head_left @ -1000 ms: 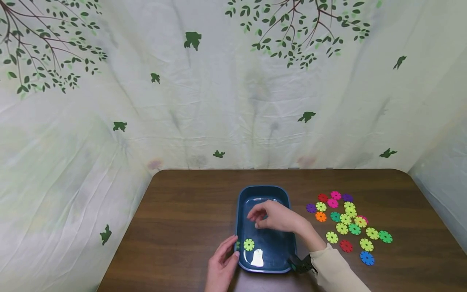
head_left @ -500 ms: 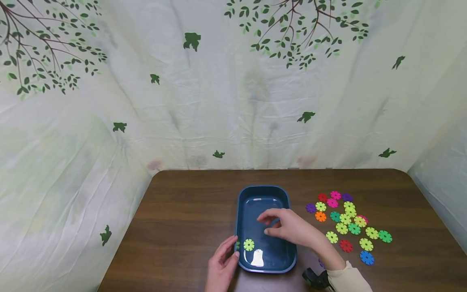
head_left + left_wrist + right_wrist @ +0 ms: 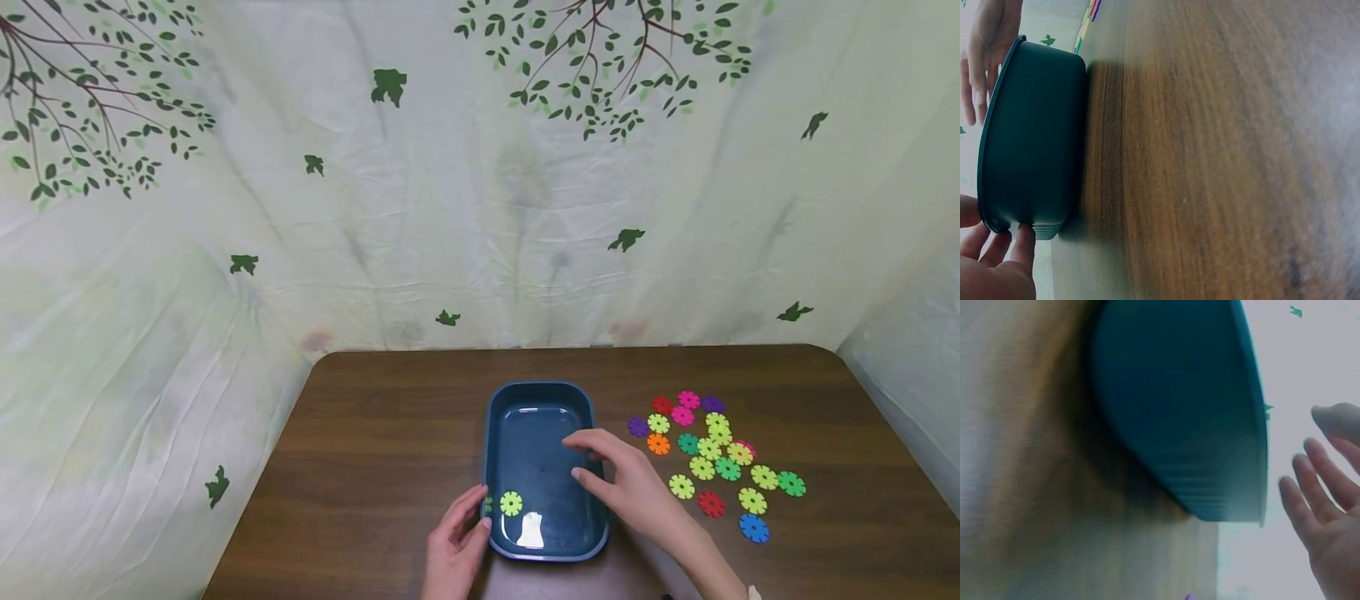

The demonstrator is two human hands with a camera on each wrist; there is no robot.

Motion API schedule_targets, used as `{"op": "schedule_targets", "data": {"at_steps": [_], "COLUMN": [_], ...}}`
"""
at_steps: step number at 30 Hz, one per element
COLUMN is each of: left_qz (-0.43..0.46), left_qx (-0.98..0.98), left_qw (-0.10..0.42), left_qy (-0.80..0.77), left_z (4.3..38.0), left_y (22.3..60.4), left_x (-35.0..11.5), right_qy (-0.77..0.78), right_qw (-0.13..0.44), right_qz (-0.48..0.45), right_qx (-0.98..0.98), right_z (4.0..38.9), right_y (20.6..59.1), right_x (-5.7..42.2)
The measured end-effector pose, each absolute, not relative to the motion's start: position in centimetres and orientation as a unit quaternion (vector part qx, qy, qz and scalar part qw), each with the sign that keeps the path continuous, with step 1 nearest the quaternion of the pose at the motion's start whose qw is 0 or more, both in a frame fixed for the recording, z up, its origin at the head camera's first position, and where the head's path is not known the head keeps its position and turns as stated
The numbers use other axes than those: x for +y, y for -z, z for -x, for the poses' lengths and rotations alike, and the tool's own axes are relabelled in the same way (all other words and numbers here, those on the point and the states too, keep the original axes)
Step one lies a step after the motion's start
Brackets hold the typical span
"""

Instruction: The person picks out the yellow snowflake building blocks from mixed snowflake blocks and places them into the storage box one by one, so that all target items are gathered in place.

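Note:
A deep blue plastic tray (image 3: pixel 555 529) stands on the table with one yellow-green flower-shaped notched disc (image 3: pixel 511 503) at its front left. Small green marks on the wall beside it may be a reflection; I cannot tell. My left hand (image 3: pixel 456 542) holds the tray's left side, and the left wrist view shows its fingers (image 3: pixel 1024 247) against the outer wall (image 3: pixel 1032 137) at a rounded corner. Over the tray's right rim is my right hand (image 3: pixel 630 487), thumb and fingers apart, holding nothing. In the right wrist view this hand (image 3: pixel 1335 525) hangs beyond the rim (image 3: pixel 1260 425).
Loose notched discs (image 3: pixel 708 448) in yellow-green, green, red, pink, orange, purple and blue lie spread to the right of the tray, some overlapping. The brown wooden table (image 3: pixel 375 467) ends at a pale leaf-patterned cloth (image 3: pixel 450 208) at the back.
My right hand has moved from above the tray's middle to the right and towards me, and its fingers have spread. The left hand, the tray and the disc in it have stayed put.

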State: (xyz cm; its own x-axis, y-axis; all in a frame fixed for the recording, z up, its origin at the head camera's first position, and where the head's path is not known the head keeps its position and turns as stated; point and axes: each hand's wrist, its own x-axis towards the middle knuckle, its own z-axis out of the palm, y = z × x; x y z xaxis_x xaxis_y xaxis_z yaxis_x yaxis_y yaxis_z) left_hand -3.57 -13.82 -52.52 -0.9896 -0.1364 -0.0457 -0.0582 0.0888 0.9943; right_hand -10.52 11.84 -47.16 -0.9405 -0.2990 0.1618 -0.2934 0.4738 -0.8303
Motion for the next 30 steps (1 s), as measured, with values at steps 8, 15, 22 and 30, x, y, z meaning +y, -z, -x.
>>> {"op": "schedule_targets", "data": {"at_steps": [8, 15, 22, 30], "left_qz": [-0.064, -0.067, -0.058, -0.027], "left_qx": [-0.735, -0.741, -0.739, -0.735], "left_qw": [0.03, 0.028, 0.031, 0.058], "left_qy": [0.675, 0.668, 0.67, 0.676], "left_z": [3.6, 3.6, 3.6, 3.5], "left_y": [52.3, 52.4, 52.5, 52.5], "left_x": [-13.8, -13.8, -13.8, -13.7], "right_qy": [0.48, 0.452, 0.417, 0.387], "right_qw": [-0.069, -0.099, -0.104, -0.106], "right_qz": [0.136, 0.114, 0.082, 0.054], "right_qx": [0.864, 0.879, 0.899, 0.914], "right_z": [9.0, 8.0, 7.4, 6.9], "right_y": [48.2, 49.1, 50.1, 51.1], "right_x": [13.1, 14.6, 16.4, 18.8]}}
